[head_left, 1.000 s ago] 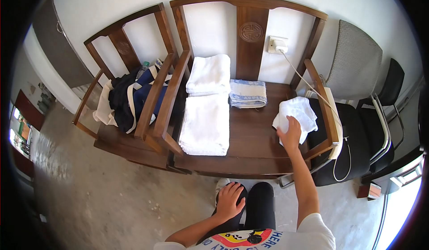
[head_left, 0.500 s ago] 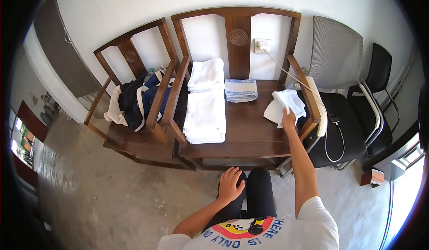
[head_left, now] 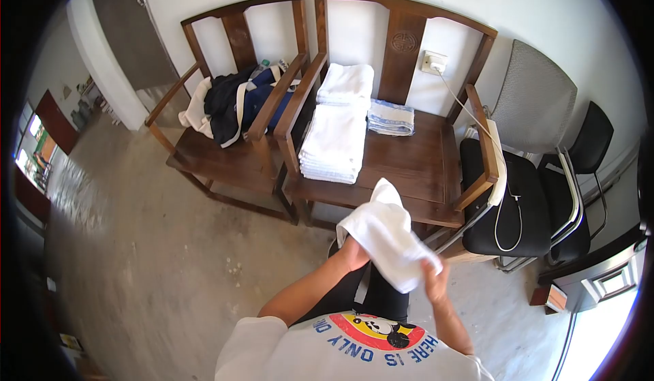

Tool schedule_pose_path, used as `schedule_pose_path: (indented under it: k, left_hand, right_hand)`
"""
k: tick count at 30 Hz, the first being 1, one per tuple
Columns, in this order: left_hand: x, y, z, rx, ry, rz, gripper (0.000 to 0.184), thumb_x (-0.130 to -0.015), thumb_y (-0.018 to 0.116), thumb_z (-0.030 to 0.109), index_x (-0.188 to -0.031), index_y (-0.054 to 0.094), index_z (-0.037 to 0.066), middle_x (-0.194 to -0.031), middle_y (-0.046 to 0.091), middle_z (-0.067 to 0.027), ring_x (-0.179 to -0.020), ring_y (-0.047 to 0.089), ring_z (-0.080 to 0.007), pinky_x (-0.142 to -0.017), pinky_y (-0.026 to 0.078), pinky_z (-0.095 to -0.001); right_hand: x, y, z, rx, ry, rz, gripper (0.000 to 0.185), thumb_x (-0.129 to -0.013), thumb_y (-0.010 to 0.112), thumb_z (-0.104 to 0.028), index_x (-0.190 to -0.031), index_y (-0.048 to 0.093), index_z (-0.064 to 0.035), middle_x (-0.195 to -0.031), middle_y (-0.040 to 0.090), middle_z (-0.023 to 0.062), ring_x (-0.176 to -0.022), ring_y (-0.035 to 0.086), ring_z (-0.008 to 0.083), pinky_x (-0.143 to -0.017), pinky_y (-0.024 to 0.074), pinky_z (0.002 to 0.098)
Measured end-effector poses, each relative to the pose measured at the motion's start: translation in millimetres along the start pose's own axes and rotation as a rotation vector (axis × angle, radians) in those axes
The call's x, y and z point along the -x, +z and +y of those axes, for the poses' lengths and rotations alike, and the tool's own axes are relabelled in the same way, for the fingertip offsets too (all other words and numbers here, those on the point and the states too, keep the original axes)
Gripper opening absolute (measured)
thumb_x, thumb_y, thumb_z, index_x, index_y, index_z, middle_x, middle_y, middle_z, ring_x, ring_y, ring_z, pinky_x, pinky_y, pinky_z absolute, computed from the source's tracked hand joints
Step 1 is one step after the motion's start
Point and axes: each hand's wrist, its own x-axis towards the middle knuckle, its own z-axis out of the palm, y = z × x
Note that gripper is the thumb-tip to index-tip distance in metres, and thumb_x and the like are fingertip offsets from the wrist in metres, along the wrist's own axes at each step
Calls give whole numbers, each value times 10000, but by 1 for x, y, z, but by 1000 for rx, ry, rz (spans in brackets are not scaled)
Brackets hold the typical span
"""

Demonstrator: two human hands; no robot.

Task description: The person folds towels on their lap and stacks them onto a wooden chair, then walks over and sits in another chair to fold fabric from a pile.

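A white towel (head_left: 387, 236) hangs loosely above my knees, in front of the wide wooden chair. My left hand (head_left: 353, 254) grips its left side, most of the fingers hidden behind the cloth. At the towel's lower right corner, my right hand (head_left: 434, 280) is closed on the edge, slightly blurred. Two stacks of folded white towels stand on the chair seat: a near stack (head_left: 334, 142) and a far stack (head_left: 345, 84). Beside them lies a folded blue-and-white towel (head_left: 391, 118).
Dark clothes and bags (head_left: 235, 105) lie on the left wooden chair (head_left: 225, 159). A white cable runs from the wall socket (head_left: 434, 62) across the armrest to the black office chair (head_left: 507, 197) on the right. Another black chair (head_left: 591, 135) stands beyond it.
My right hand has lifted the white towel off the right side of the seat and brought it toward me. My left hand has left my knee and taken hold of it. The view has shifted.
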Motion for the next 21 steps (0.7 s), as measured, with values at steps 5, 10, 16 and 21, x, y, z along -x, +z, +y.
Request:
schedule_pose_path:
  k: [5,10,16,21]
  left_hand:
    - [4,8,24,-12,96,-43,490,-957,484,388,-1337,435,82,-1236,555,-63,-1105,550,-175,-947,453,-329]
    - [28,20,35,-78,34,174,479,-960,487,364,-1341,435,79,-1232,554,-65,-1093,550,-170,-937,453,-311]
    - [50,24,3,-791,-15,269,428,-940,523,222,-1311,483,12,-1290,520,-104,-1148,513,-178,-949,419,-311]
    - [65,37,18,-1151,62,191,357,-865,527,31,-1221,560,20,-1195,598,-104,-1084,575,-193,-917,460,-322]
  right_hand:
    - [37,13,29,30,222,-538,189,-879,633,-111,-994,627,38,-790,661,59,-739,627,101,-664,506,246]
    - [23,18,10,348,-126,-203,207,-805,701,-55,-989,627,6,-780,659,69,-694,646,116,-624,518,243]
    - [-1,60,-33,140,-154,-173,170,-816,666,-53,-892,529,14,-708,605,72,-671,629,116,-629,499,233]
    - [0,71,-17,285,-195,-224,168,-792,674,-41,-869,534,11,-709,581,69,-633,587,121,-601,489,251]
